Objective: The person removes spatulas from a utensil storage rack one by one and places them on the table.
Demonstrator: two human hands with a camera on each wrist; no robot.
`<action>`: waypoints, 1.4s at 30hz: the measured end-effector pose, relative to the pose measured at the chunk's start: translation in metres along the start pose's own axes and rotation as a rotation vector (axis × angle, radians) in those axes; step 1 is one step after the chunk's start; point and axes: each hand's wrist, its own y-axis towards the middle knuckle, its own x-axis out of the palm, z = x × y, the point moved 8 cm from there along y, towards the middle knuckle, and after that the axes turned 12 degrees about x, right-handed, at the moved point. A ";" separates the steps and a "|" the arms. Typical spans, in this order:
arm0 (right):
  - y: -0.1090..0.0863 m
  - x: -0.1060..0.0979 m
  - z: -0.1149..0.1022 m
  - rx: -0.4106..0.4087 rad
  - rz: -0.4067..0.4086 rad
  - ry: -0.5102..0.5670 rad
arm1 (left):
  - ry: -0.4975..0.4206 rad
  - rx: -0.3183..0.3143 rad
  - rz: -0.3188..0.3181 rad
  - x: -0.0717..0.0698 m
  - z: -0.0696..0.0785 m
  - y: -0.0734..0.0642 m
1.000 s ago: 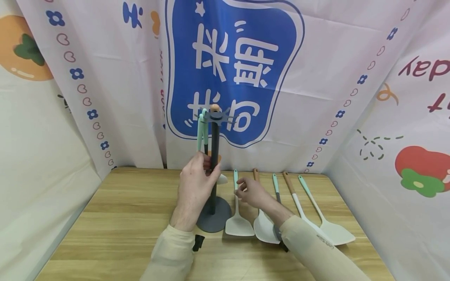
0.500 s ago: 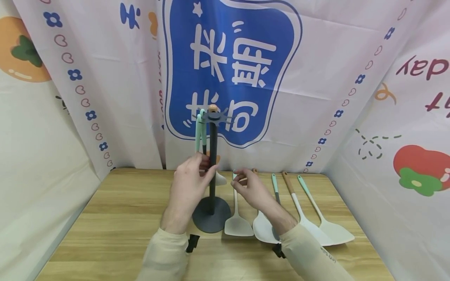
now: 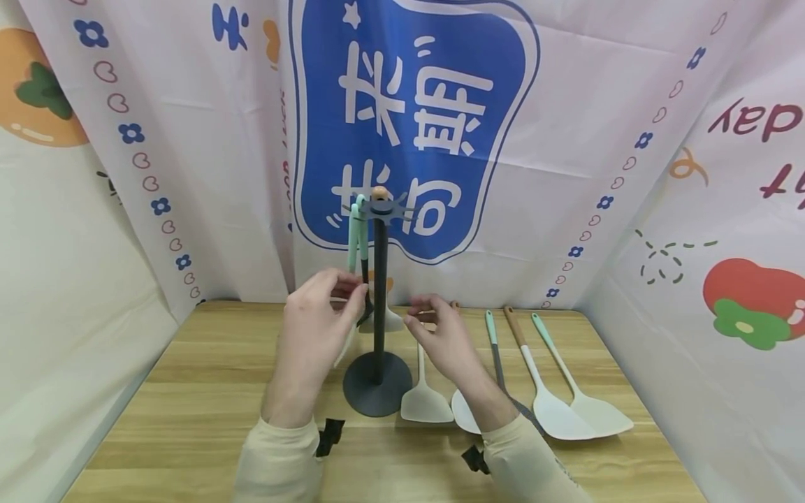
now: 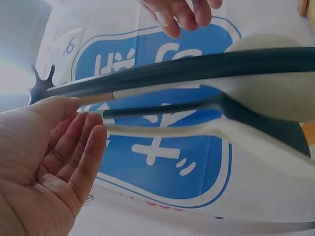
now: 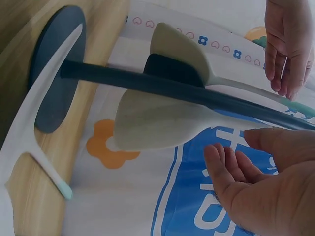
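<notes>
A dark utensil stand [image 3: 380, 300] rises from a round base, with a hooked ring [image 3: 381, 208] on top. Three turners hang from it: two with mint handles [image 3: 354, 237] and one wooden-handled [image 5: 162, 120], its pale blade beside the pole. One mint-handled turner has a dark blade [image 4: 261, 123], the other a white one [image 4: 266, 150]. My left hand [image 3: 317, 328] is beside the hanging turners, fingers loosely bent, thumb apart, gripping nothing. To the right of the pole my right hand [image 3: 443, 339] hovers with relaxed, parted fingers. It covers the handle of a pale turner [image 3: 426, 402] on the table.
Several more utensils lie in a row to the right on the wooden table [image 3: 207, 412]: a white-bladed one [image 3: 464, 412], a dark one [image 3: 495, 356], a wooden-handled white one [image 3: 525, 349] and a mint-handled one [image 3: 594, 412]. Printed cloth [image 3: 566, 105] encloses the back and sides.
My left hand has drawn away from the pole to the left. My right hand has shifted slightly left, its fingers more spread. The stand and hanging turners keep their places.
</notes>
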 end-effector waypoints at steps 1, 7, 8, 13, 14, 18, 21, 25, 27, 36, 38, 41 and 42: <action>-0.001 0.001 -0.001 -0.004 0.006 0.016 | 0.000 0.002 0.008 -0.002 0.000 0.000; -0.005 0.012 -0.008 -0.006 0.010 0.093 | 0.009 0.011 0.049 -0.013 -0.003 0.002; -0.005 0.015 -0.009 -0.004 0.006 0.104 | 0.010 0.010 0.053 -0.014 -0.004 0.002; -0.008 0.023 -0.016 -0.021 0.029 0.127 | -0.002 -0.016 0.052 -0.016 -0.012 0.002; -0.008 0.025 -0.018 -0.031 0.037 0.131 | -0.007 -0.025 0.050 -0.016 -0.014 0.002; -0.009 0.032 -0.023 -0.057 0.046 0.166 | -0.028 -0.051 0.050 -0.015 -0.020 0.002; -0.010 0.039 -0.024 -0.058 0.039 0.210 | -0.045 -0.057 0.045 -0.013 -0.024 0.002; -0.010 0.045 -0.024 -0.046 0.053 0.232 | -0.065 -0.059 0.032 -0.009 -0.027 0.002; -0.009 0.048 -0.022 -0.036 0.066 0.224 | -0.072 -0.060 0.022 -0.007 -0.029 0.002; -0.007 0.056 -0.015 -0.040 0.135 0.111 | -0.080 -0.059 -0.030 0.006 -0.036 0.003; -0.007 0.057 -0.015 -0.042 0.142 0.093 | -0.082 -0.062 -0.033 0.007 -0.037 0.003; -0.006 0.058 -0.014 -0.041 0.150 0.072 | -0.089 -0.069 -0.038 0.009 -0.039 0.003; -0.006 0.057 -0.014 -0.041 0.152 0.066 | -0.090 -0.073 -0.042 0.010 -0.039 0.003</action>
